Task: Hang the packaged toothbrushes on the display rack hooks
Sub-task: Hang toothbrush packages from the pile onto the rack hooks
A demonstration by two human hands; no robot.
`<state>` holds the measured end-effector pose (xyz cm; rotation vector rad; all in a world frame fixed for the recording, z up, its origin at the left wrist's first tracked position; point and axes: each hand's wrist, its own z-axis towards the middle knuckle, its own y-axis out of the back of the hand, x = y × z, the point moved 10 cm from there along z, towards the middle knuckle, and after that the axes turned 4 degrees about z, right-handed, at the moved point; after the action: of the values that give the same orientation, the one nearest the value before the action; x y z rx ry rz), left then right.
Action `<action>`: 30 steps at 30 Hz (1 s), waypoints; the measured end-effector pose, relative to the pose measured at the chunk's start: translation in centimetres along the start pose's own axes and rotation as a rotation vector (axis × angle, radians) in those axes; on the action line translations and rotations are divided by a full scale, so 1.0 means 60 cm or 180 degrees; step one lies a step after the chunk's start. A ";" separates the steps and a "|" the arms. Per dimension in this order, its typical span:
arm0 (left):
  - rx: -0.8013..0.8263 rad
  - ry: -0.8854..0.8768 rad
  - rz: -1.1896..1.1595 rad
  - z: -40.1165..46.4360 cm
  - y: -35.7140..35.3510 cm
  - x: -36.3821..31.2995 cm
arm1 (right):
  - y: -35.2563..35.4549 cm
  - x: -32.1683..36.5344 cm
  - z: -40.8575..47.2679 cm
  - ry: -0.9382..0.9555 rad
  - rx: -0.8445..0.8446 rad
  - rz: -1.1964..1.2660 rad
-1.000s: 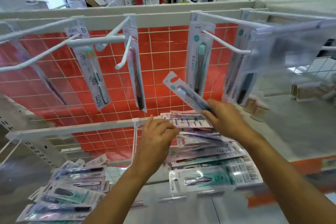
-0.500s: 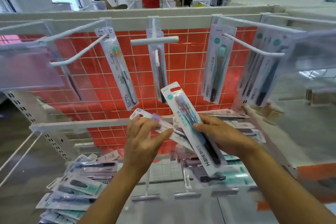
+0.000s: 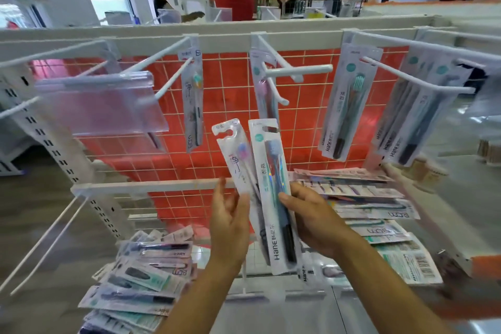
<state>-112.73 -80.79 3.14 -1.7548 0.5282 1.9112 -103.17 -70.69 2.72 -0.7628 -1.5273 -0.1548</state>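
My left hand [image 3: 230,222] holds a narrow white toothbrush pack with a pink-headed brush [image 3: 238,160], upright, its hang hole at the top. My right hand [image 3: 314,222] grips a wider pack marked Hane [image 3: 273,190] with a dark-handled brush, also upright, right beside the first. Both packs stand below the white hooks of the display rack [image 3: 282,62]. A hook in the middle [image 3: 279,95] carries one pink-brush pack. Other hooks carry a pack at left [image 3: 193,100] and Hane packs at right [image 3: 347,106].
Loose toothbrush packs lie in a pile at lower left [image 3: 143,285] and a larger heap at right [image 3: 374,211] on the shelf. A clear price-tag holder [image 3: 100,106] hangs from a left hook. Red wire grid backs the rack. People stand behind the rack.
Both hands rose from the shelf heap. My left hand picked up the narrow pack and turned it upright; my right hand stood the Hane pack upright beside it.
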 end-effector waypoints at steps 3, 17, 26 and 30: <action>0.0194 0.0256 -0.0305 -0.004 -0.004 -0.004 | -0.017 0.000 -0.001 -0.0029 0.0057 0.0041; 0.0277 0.0376 -0.0330 0.014 0.050 -0.030 | 0.007 0.033 -0.008 0.0236 -0.0279 -0.0128; 0.0404 0.0215 -0.0337 0.013 0.058 -0.058 | -0.028 0.040 -0.009 0.0321 -0.0196 -0.0088; 0.0396 0.0181 -0.0372 0.012 0.066 -0.065 | -0.037 0.040 -0.013 0.0315 -0.0189 -0.0115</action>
<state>-115.44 -83.94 6.94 -1.7253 0.5407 1.7163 -103.51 -71.95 5.86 -0.7641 -1.4483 -0.2621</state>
